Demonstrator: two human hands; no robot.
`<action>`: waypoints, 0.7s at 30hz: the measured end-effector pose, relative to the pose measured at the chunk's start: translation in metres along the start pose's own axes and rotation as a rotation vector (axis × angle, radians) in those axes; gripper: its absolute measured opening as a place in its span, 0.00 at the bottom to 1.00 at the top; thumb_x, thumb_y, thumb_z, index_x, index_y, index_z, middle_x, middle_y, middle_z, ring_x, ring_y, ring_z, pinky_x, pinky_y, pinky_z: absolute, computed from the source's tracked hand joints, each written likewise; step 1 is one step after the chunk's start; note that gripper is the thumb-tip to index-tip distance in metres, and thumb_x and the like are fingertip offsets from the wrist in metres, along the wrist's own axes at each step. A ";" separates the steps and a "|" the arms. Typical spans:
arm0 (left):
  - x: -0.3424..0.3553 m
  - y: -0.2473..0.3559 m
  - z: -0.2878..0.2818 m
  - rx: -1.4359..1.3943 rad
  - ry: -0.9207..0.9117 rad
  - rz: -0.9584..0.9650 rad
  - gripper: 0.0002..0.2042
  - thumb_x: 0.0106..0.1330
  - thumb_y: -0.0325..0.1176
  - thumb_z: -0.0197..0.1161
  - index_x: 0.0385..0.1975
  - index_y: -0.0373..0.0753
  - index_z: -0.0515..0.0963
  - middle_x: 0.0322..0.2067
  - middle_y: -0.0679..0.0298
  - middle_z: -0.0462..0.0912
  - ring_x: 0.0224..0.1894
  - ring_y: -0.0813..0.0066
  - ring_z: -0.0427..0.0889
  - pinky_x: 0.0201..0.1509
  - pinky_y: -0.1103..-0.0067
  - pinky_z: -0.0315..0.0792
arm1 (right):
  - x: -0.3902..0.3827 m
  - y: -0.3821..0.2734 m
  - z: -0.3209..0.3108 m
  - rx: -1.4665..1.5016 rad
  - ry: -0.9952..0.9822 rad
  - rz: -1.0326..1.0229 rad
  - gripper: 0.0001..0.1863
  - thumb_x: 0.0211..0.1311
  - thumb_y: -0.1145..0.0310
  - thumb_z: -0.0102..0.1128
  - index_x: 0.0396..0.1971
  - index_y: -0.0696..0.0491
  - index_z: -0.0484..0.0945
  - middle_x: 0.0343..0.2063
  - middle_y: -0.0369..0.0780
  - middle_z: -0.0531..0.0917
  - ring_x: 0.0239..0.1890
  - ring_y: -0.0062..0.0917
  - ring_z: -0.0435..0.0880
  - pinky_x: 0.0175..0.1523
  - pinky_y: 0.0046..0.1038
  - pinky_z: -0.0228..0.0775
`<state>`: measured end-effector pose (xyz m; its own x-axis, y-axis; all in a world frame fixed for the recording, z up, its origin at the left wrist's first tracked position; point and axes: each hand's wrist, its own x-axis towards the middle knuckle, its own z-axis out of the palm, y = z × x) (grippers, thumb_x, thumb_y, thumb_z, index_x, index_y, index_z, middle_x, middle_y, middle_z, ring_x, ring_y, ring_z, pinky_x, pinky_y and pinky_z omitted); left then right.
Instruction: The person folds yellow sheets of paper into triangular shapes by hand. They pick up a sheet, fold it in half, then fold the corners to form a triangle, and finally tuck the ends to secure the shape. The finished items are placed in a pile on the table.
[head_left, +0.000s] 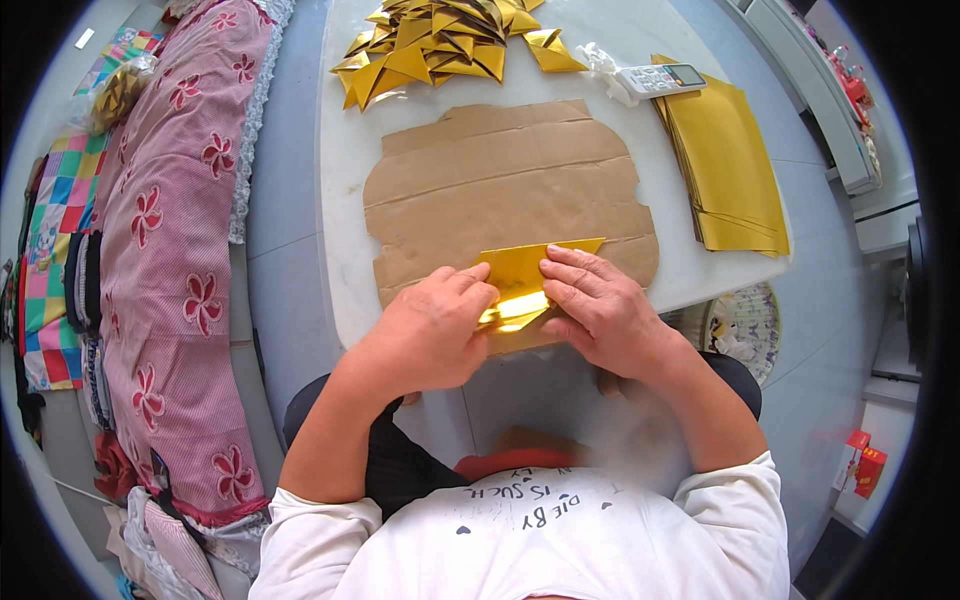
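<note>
A shiny gold foil paper sheet (518, 268) lies at the near edge of a brown cardboard sheet (500, 185), partly folded, with a bright crease along its near side. My left hand (440, 325) is closed on the paper's left end, its fingers curled and pinching the fold. On the right end, my right hand (605, 305) grips the same sheet, fingers laid over the top and thumb near the lower edge. Part of the paper is hidden under both hands.
A white table (345, 225) bears the cardboard. At its far side sits a pile of folded gold pieces (430, 45). A white remote control (660, 80) touches a stack of gold sheets (728, 165) on the right. A round patterned basket (745, 325) stands below the table's right corner.
</note>
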<state>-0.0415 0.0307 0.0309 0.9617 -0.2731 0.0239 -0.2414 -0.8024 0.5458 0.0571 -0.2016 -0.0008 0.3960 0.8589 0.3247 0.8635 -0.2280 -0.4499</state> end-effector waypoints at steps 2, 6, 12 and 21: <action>0.001 -0.004 -0.004 -0.069 0.029 0.005 0.09 0.57 0.24 0.63 0.37 0.32 0.77 0.43 0.48 0.82 0.37 0.52 0.81 0.48 0.71 0.78 | 0.000 0.007 0.005 0.053 0.037 0.025 0.11 0.54 0.73 0.68 0.36 0.60 0.78 0.48 0.49 0.82 0.60 0.41 0.77 0.64 0.39 0.70; 0.004 -0.010 -0.010 -0.073 0.082 -0.052 0.04 0.64 0.25 0.62 0.35 0.33 0.77 0.33 0.53 0.83 0.30 0.55 0.81 0.37 0.72 0.78 | 0.005 0.007 0.009 0.114 0.117 0.075 0.07 0.56 0.78 0.65 0.28 0.58 0.74 0.43 0.47 0.83 0.55 0.41 0.80 0.60 0.37 0.72; 0.010 -0.019 -0.005 0.004 0.159 -0.134 0.03 0.65 0.26 0.62 0.34 0.34 0.77 0.31 0.56 0.81 0.33 0.56 0.81 0.38 0.69 0.76 | 0.011 0.000 0.017 0.178 0.180 0.200 0.06 0.56 0.79 0.64 0.28 0.59 0.74 0.41 0.45 0.81 0.49 0.39 0.79 0.55 0.38 0.71; 0.024 -0.030 0.012 0.123 0.194 -0.183 0.01 0.62 0.26 0.63 0.30 0.36 0.79 0.31 0.60 0.81 0.38 0.59 0.78 0.44 0.69 0.75 | 0.016 -0.001 0.019 0.189 0.136 0.290 0.08 0.52 0.80 0.65 0.25 0.60 0.72 0.45 0.47 0.76 0.53 0.41 0.73 0.58 0.38 0.67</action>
<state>-0.0130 0.0420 0.0050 0.9947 -0.0204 0.1006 -0.0638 -0.8907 0.4502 0.0569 -0.1788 -0.0115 0.6648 0.6991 0.2633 0.6413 -0.3533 -0.6811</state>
